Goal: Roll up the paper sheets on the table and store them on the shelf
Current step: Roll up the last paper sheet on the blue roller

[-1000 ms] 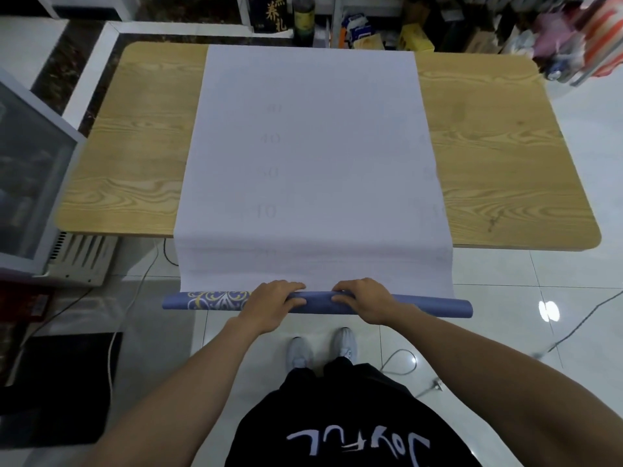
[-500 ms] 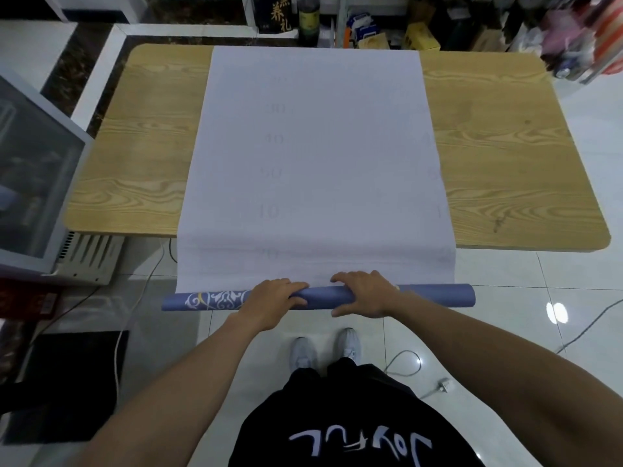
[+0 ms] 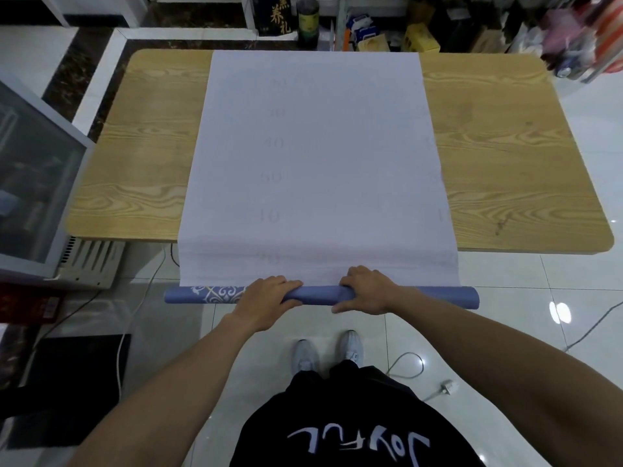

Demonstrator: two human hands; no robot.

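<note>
A long white paper sheet (image 3: 317,156) lies across the middle of the wooden table (image 3: 505,163) and hangs over its near edge. Its near end is wound into a blue roll (image 3: 320,294) with a white ornament at the left, held in the air just in front of the table. My left hand (image 3: 266,301) grips the roll left of its middle. My right hand (image 3: 367,291) grips it right of the middle, fingers laid over the top. Faint numbers show through the sheet.
A glass-fronted cabinet (image 3: 30,183) stands at the left of the table. Shelves with boxes and bottles (image 3: 308,21) line the far side. Cables and a plug (image 3: 448,387) lie on the glossy tiled floor by my feet.
The roll has crept a little closer to the table's near edge, so less sheet hangs free. Both hands have kept their hold and turned over the roll.
</note>
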